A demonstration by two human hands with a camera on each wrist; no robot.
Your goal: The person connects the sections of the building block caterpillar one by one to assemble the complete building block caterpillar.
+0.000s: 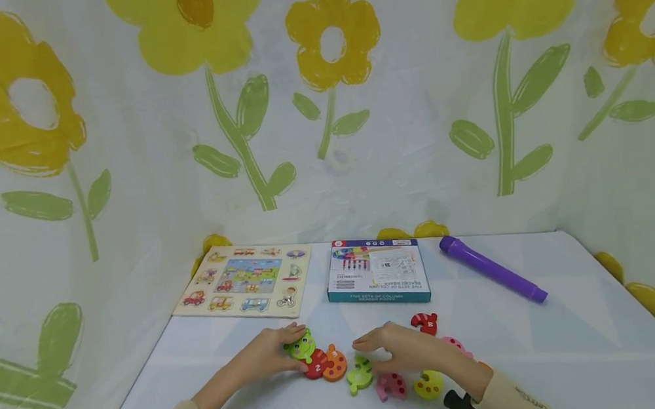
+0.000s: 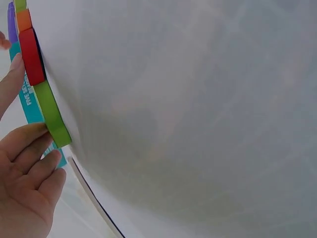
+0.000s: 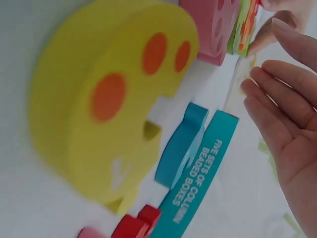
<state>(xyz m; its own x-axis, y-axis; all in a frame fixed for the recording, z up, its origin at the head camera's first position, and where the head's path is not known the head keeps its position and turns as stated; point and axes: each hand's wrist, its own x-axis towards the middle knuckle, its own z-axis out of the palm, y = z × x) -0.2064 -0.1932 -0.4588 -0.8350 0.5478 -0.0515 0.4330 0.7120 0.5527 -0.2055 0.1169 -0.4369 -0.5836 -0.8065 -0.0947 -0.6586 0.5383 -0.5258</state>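
Observation:
My left hand holds a green caterpillar-head puzzle piece with a smiling face, its thumb by the red piece numbered 2. An orange spotted piece adjoins the red one. In the left wrist view, fingertips touch the edge of the green head. My right hand, fingers fairly straight and nothing gripped, hovers beside a light green piece. Nearer me lie a pink spotted piece and a yellow spotted piece. The right wrist view shows a teal piece, hidden by the hand in the head view.
Beyond my right hand are a red striped piece and a pink piece. Across the back lie a wooden vehicle puzzle board, a flat box with a teal side, and a purple rod with a wider end.

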